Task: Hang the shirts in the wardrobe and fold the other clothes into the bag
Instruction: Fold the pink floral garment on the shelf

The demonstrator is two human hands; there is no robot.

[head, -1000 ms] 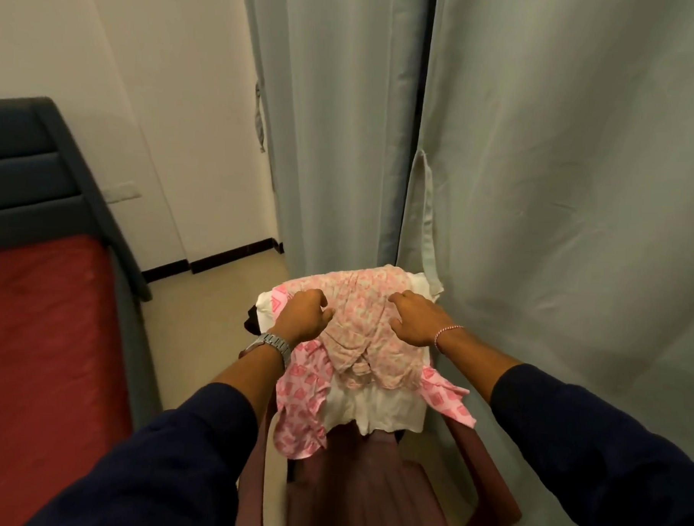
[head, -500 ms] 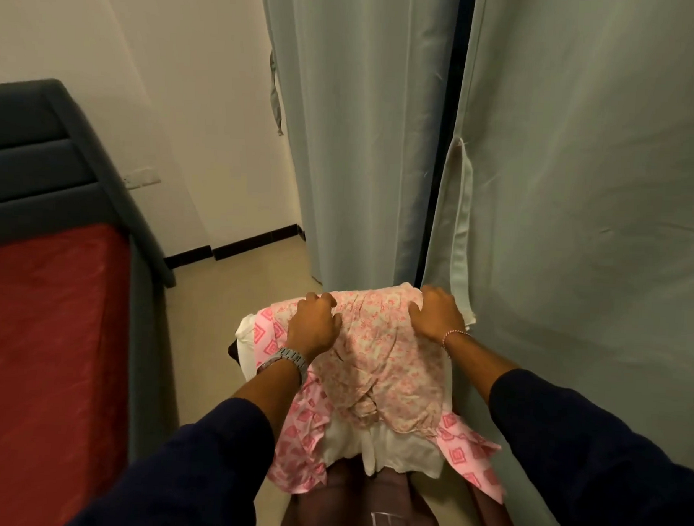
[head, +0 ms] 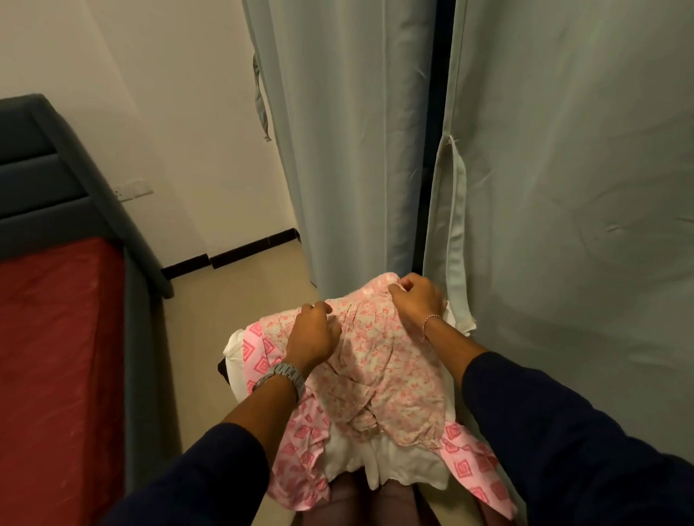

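My left hand and right hand each pinch the far edge of the floral garment, which tops a clothes pile on a maroon seat beside the curtain

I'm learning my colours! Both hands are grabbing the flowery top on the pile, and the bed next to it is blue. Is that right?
Not quite. In the head view the bed is red, with a dark grey frame. The rest is right: the left hand and right hand both grip the flowery top on the pile.
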